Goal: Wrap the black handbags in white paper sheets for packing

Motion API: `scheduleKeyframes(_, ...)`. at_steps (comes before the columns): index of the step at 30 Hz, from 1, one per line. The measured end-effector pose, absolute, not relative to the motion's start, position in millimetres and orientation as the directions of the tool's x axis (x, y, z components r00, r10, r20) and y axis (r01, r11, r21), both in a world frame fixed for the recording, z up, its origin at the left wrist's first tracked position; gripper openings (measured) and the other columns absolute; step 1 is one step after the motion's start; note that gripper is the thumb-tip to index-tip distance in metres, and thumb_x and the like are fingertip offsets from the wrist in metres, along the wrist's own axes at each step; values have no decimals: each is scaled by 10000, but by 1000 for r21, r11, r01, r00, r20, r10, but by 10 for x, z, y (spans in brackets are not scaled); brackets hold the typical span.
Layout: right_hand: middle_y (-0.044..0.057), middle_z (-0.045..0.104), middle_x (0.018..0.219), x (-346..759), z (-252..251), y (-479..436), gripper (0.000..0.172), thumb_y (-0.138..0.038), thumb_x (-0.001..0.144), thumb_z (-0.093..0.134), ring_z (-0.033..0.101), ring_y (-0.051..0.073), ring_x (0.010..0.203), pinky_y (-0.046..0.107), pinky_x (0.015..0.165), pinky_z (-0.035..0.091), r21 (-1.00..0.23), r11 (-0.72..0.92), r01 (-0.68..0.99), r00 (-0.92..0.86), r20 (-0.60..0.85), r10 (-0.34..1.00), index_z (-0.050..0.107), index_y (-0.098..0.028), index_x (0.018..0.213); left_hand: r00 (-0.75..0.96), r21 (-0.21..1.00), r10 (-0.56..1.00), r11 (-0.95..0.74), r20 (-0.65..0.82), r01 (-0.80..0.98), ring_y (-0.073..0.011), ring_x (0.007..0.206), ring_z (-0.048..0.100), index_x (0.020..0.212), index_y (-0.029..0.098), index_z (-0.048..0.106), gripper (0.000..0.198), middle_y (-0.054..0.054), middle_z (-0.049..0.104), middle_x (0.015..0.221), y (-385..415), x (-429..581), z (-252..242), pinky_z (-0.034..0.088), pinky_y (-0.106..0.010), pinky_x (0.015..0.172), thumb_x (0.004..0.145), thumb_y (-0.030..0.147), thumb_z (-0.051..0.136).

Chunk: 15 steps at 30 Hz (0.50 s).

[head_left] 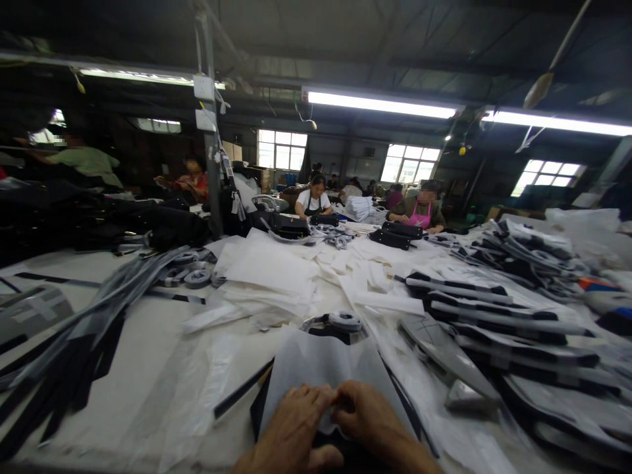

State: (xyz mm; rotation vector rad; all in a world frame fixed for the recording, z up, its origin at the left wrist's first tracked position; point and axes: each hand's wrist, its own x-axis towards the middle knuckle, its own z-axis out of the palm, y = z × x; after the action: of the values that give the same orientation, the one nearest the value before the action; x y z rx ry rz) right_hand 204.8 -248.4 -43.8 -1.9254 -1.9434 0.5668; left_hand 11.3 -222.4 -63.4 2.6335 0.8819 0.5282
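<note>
A thin white sheet (320, 359) lies over a black bag-like piece (257, 411) on the table in front of me. My left hand (296, 421) rests on the sheet's near part, its fingers laid over it and the thumb held apart. Beside it my right hand (368, 415) pinches the sheet's near edge between thumb and forefinger. The hands nearly touch at the fingertips. Just beyond the sheet sits a coiled grey strap (344, 321). My wrists hide much of the black piece's near end.
Loose white sheets (266, 266) are heaped beyond. Long black and grey straps (99, 336) lie at left. Stacked black pieces with grey wrapping (498, 322) and a grey wrapped piece (444, 355) crowd the right. Co-workers sit across the table near a metal post (213, 164).
</note>
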Motion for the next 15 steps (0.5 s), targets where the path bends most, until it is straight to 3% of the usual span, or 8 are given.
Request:
scheduleKeyframes(3, 47, 763, 771, 2030, -318, -2451, 169, -246, 761, 612, 697, 209, 739, 255, 612, 411, -443, 19, 896, -52, -62, 997, 774, -217, 796, 827, 200, 454, -890, 331, 409, -279, 1113, 602, 1508, 236, 284, 887, -80, 592, 1387, -2183, 72, -778, 456, -375, 941, 801, 460, 769)
scheduleKeyframes(6, 59, 775, 817, 2018, -193, -2431, 170, -282, 770, 649, 713, 233, 787, 268, 640, 448, -422, 37, 906, -83, -93, 992, 796, -242, 844, 852, 91, 367, -928, 373, 361, -267, 1159, 592, 1526, 223, 244, 846, -87, 564, 1428, -2124, 21, -927, 453, -347, 948, 872, 524, 688)
scheduleKeyframes(11, 72, 756, 968, 2049, -271, -2496, 80, -242, 791, 710, 686, 276, 965, 361, 851, 505, -223, 181, 958, -178, 35, 983, 769, -227, 843, 851, 154, 345, -939, 396, 309, -252, 1141, 621, 1443, 268, 380, 650, -70, 623, 1359, -2062, 12, -951, 456, -317, 916, 921, 604, 573)
scheduleKeyframes(15, 54, 679, 1265, 2145, -549, -2540, 85, -282, 871, 673, 540, 304, 1285, 499, 1137, 352, -266, 312, 912, -261, 209, 942, 724, -229, 913, 773, 325, 609, -778, 180, 538, -212, 994, 654, 1120, 271, 608, 184, 5, 718, 1100, -2157, 158, -634, 469, -306, 858, 987, 342, 502)
